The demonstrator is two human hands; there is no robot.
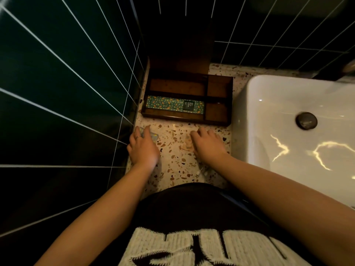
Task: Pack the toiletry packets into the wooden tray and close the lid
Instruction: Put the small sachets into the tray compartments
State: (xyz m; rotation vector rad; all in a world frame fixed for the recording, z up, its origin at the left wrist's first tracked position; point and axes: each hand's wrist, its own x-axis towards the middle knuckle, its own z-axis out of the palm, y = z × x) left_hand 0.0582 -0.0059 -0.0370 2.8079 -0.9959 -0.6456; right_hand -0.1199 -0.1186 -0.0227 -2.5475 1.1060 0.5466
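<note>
While the left hand (143, 145) presses a blurred pale packet (153, 135) onto the speckled terrazzo worktop (172, 166), its grip is indiscernible. Wooden tray (219, 87), lid (178, 52) upright, holds one patterned packet (173, 104); label illegible. Right hand (208, 144) lies curled, contents hidden, beside the glossy white sink (269, 104).

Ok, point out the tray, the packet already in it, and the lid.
tray (219, 122), head view, front rim
packet (169, 104), head view, patterned middle
lid (178, 54), head view, upright inner face

Dark green tiled walls (57, 73) (white grout), terrazzo counter (176, 135), white basin (269, 104)
</note>
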